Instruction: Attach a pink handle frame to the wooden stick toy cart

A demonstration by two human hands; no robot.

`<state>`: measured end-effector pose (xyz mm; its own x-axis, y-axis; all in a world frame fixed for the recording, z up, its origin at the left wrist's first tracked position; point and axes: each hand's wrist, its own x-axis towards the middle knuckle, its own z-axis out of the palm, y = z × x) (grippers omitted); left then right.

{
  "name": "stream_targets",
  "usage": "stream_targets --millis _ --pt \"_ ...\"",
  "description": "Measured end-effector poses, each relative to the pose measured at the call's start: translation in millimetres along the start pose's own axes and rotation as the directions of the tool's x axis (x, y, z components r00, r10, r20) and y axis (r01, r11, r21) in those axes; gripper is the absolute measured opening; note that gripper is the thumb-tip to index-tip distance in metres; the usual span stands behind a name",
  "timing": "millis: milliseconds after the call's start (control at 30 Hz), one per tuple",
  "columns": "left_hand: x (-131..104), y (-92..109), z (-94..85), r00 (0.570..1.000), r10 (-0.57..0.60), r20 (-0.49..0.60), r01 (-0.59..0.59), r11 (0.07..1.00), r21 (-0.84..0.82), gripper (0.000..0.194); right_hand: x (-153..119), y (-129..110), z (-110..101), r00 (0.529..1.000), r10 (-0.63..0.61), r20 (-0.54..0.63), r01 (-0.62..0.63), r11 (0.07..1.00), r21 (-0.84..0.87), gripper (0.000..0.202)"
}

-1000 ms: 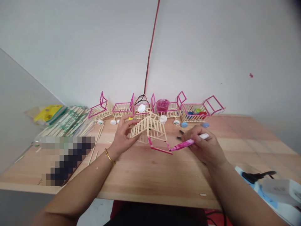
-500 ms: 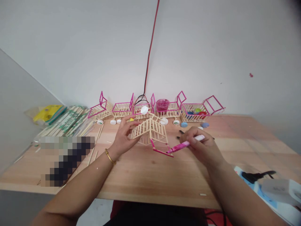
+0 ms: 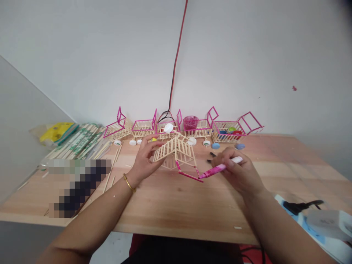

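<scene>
My left hand [image 3: 145, 157] is closed on the left side of a small cart of pale wooden sticks [image 3: 176, 150], holding it tilted above the table. White round caps sit on the cart's far side. Its handle frame [image 3: 190, 176], nearest me, is coloured pink. In my right hand [image 3: 236, 167] is a pink marker [image 3: 216, 170] with a white rear end, gripped between thumb and fingers. The marker's tip touches the handle frame near its right corner.
Several stick carts with pink rims [image 3: 143, 125] line the wall, one beside a pink cup [image 3: 190, 124]. Wrapped sticks [image 3: 82, 141] lie at left, a power strip [image 3: 302, 220] at right. A cable [image 3: 176, 62] hangs down the wall.
The marker and my right hand have shifted slightly right, with the tip further along the handle frame's corner. My left hand and the cart have barely moved.
</scene>
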<state>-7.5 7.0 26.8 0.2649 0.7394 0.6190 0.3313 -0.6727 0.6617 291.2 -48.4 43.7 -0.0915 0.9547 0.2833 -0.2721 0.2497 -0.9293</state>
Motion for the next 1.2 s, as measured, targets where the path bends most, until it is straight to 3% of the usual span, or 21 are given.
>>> stream_targets --millis 333,667,1200 --pt "0.3 -2.7 1.1 1.000 0.010 -0.025 -0.010 1.000 0.010 0.033 -2.0 5.5 -6.2 0.999 -0.015 0.034 0.016 1.000 -0.025 0.023" --pt "-0.3 -7.9 2.3 0.999 0.014 -0.032 -0.015 0.999 -0.032 0.031 -1.5 4.9 -4.0 1.000 0.005 -0.007 -0.005 0.997 -0.077 0.028" --pt "-0.5 -5.8 2.2 1.000 0.001 -0.027 -0.001 1.000 -0.018 0.031 0.8 1.8 3.1 0.999 0.038 0.014 -0.038 0.999 -0.011 0.030"
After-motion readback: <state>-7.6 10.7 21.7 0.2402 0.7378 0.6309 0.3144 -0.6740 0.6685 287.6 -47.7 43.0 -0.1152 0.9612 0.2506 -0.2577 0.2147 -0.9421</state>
